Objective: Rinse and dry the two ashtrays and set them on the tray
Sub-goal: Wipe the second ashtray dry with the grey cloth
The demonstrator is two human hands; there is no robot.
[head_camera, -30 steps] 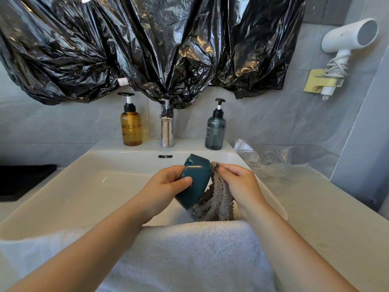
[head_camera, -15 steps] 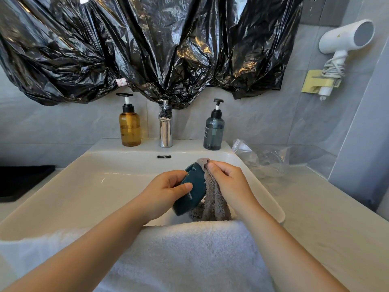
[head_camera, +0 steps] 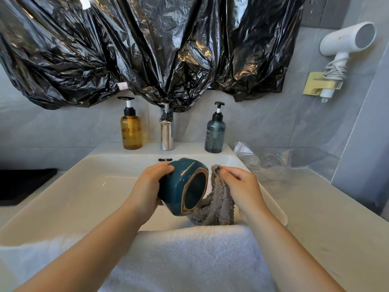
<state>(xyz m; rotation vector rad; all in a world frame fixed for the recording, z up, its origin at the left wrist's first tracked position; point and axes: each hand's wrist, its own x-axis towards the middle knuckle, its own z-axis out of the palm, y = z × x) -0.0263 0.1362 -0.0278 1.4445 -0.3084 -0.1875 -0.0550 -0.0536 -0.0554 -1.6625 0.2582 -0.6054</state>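
A dark teal ceramic ashtray [head_camera: 181,186] is held over the white sink [head_camera: 84,192], tilted so its round bottom ring faces me. My left hand [head_camera: 148,186] grips its left side. My right hand [head_camera: 240,186] pinches a grey fluffy cloth [head_camera: 214,207] just right of the ashtray; the cloth hangs down and touches the ashtray's right edge. Only one ashtray is in view. A black tray [head_camera: 23,184] lies on the counter at the far left.
A white towel [head_camera: 185,260] drapes over the sink's front edge. Behind the basin stand an amber pump bottle [head_camera: 131,131], a chrome tap [head_camera: 167,133] and a blue-grey pump bottle [head_camera: 215,133]. A clear plastic bag [head_camera: 265,163] lies on the right counter.
My left hand has turned the ashtray so its underside now faces me. My right hand with the cloth has come off the ashtray's surface to its right edge.
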